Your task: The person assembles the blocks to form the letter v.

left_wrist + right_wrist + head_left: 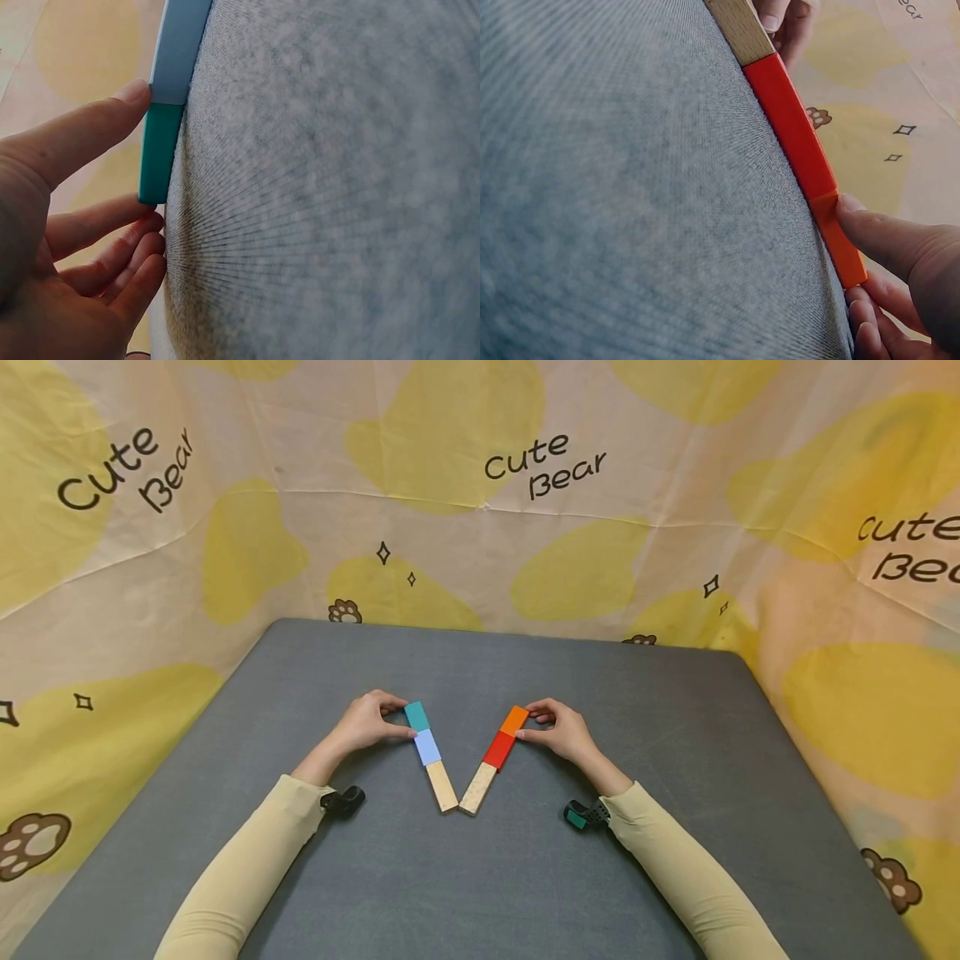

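Six small rectangular blocks lie in a V on the table. In the head view the left arm runs from a teal block (416, 716) through a light blue block (427, 747) to a plain wooden one (442, 787). The right arm has an orange block (514, 719), a red block (498, 750) and another plain wooden block (477, 789). My left hand (365, 720) touches the teal block's outer side near the blue seam with its thumb; the index finger meets its far end. Likewise, my right hand (562, 729) touches the orange block with thumb and index finger.
A dark grey table (465, 885) carries the blocks. Behind and beside it hangs a printed cloth (450, 468) with yellow patches and lettering. Black wrist devices (343, 802) sit at both cuffs.
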The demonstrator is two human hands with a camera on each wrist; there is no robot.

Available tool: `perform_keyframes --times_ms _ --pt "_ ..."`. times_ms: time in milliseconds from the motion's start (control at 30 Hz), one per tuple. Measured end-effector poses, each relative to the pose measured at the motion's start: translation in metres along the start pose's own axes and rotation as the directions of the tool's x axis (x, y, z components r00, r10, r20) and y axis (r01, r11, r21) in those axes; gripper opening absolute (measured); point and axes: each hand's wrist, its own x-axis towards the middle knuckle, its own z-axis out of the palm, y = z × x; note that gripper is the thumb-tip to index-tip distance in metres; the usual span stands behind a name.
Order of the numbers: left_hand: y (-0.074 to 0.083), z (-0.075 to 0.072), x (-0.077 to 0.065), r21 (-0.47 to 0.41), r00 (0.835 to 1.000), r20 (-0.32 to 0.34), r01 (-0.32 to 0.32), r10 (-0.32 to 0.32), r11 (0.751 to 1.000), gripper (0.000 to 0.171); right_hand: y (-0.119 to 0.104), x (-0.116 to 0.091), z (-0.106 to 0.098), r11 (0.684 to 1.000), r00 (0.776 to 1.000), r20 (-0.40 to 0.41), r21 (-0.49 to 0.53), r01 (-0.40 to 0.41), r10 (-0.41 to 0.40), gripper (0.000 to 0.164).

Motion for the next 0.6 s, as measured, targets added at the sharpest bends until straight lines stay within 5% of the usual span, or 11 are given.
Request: perform_keyframes --times_ms 400,600 --pt "-0.0004 -0.0003 -0.0011 0.000 1.000 0.004 0.003 -0.003 1.000 0.066 -0.0007 -0.0006 -0.0001 1.000 1.000 0.001 0.016 -0.010 0.010 0.050" --pt "-0.0024 -0.0026 -0.0040 -0.071 0.998 -0.047 0.035 -0.039 0.997 0.060 -0.0018 -0.0008 -0.0018 0.999 1.000 0.009 0.050 -0.015 0.014 0.049"
